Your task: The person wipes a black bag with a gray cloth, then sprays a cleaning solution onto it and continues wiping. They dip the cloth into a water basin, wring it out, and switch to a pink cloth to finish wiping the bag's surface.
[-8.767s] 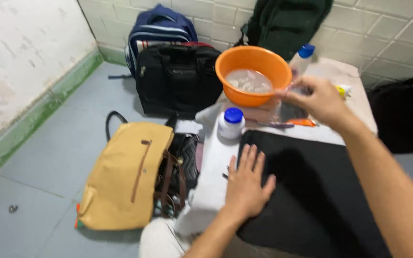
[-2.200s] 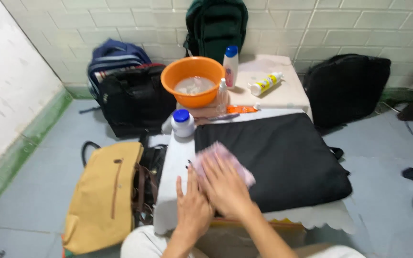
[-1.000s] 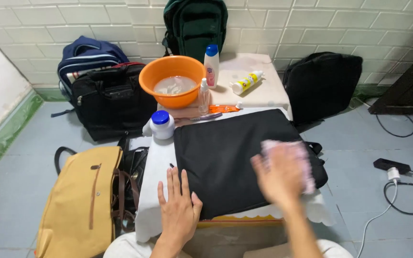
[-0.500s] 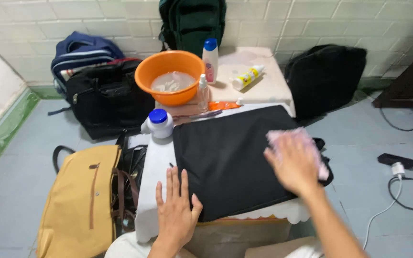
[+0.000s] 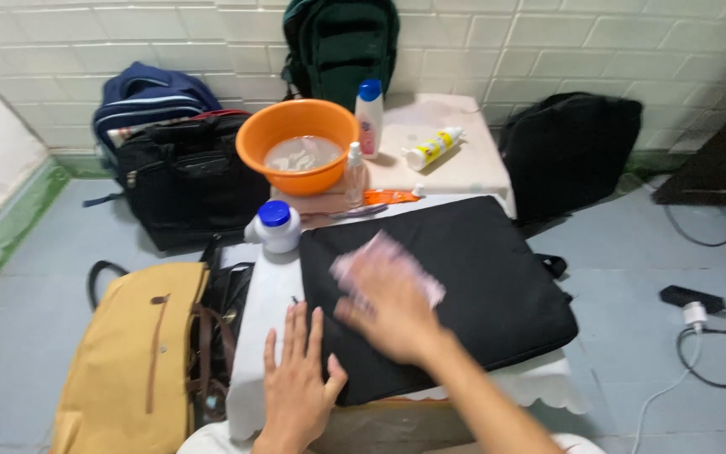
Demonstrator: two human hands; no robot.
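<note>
While the left hand (image 5: pixel 297 388) is lying flat, fingers spread, near the bench's front edge, the right hand (image 5: pixel 388 304) is pressing a pale cloth (image 5: pixel 390 262) onto the black bag (image 5: pixel 439 286), its long axis running along that edge.

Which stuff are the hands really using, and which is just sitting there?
In use:
- right hand
- pinkish cloth, under that hand
- black bag, being wiped
- left hand, flat on the bag's edge

Just lying about:
- orange basin of water
- white jar
- yellow bag
- green backpack
</note>
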